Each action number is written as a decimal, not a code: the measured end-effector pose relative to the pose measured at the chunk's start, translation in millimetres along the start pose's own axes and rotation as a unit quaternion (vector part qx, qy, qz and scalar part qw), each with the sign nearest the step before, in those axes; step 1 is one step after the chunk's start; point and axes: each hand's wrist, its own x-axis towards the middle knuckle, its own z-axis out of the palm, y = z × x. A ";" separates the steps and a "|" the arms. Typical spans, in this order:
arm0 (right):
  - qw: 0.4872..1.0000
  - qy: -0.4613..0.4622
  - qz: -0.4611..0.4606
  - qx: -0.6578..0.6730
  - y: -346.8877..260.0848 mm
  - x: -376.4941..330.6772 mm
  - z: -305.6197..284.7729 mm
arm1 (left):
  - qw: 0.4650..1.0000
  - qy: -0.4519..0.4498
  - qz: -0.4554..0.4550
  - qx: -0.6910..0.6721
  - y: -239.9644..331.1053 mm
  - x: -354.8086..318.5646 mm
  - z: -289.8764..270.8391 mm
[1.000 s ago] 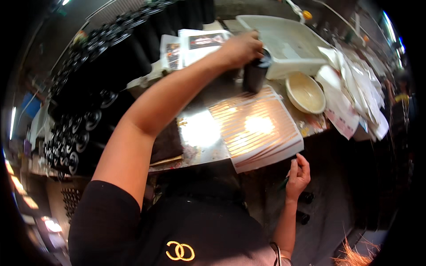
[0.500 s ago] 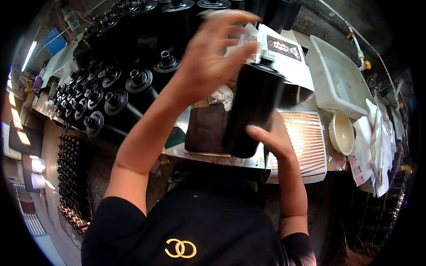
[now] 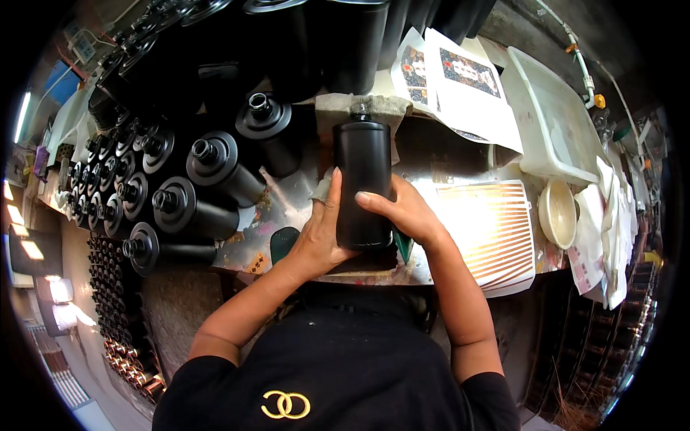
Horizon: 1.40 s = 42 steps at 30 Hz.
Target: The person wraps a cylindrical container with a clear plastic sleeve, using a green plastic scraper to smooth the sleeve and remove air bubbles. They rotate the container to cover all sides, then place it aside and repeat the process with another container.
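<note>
Since half a second ago, the left hand (image 3: 316, 233) has come down from the far side onto the black bottle (image 3: 361, 165), which has been swung to point its neck away from the person. It is now clasped between both hands over the near edge of the worktable (image 3: 284, 197). One left digit runs along the bottle's left side; the right hand (image 3: 413, 212) grips the right side, its thumb laid across the upward face, its other fingers mostly hidden. A green flat piece (image 3: 405, 248) shows just beneath the right hand; whether it is held I cannot tell. Beyond the neck lies a grey cloth (image 3: 327, 109). Right of the bottle is a copper-striped sheet (image 3: 496, 233), and on the left stands a cluster of capless black bottles (image 3: 205, 158).
</note>
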 end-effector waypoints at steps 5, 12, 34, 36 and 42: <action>0.997 -0.015 -0.014 0.076 2.8 -2.4 -6.8 | 0.999 0.025 0.024 0.006 8.7 2.4 0.8; 0.987 0.116 -0.103 0.051 31.0 -17.1 3.1 | 0.998 0.056 0.012 -0.002 11.1 6.9 10.9; 0.902 0.413 -0.127 0.017 33.5 -109.7 -120.4 | 0.991 0.007 0.032 0.133 23.3 -1.4 7.6; 0.942 0.317 -0.109 0.034 20.4 -81.9 -101.1 | 0.995 0.001 -0.026 0.097 30.3 -3.7 8.4; 0.996 0.069 0.035 0.042 18.1 -41.2 -32.1 | 1.000 -0.007 0.009 0.012 15.8 -7.0 7.4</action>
